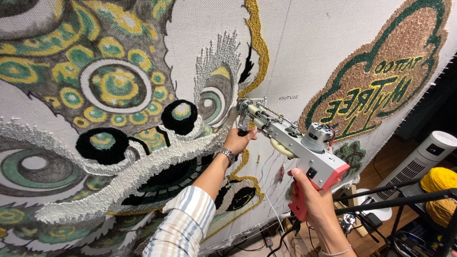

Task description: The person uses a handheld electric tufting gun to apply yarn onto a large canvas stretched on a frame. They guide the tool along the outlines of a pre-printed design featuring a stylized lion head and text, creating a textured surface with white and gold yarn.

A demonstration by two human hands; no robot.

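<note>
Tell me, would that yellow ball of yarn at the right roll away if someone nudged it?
Probably. The yellow yarn ball looks round, so a nudge would likely set it rolling. Being wound thread, it probably feels soft and light for its size, not fragile. Its base is hidden behind a black stand bar, so whether something holds it is unclear.

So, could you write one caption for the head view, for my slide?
Both hands hold a tufting gun against a stretched cloth: left hand on the front handle, right hand on the red grip.

Tufting gun (290, 138) against cloth (304, 57), fan (419, 159) & yarn (440, 188) to right.
</note>
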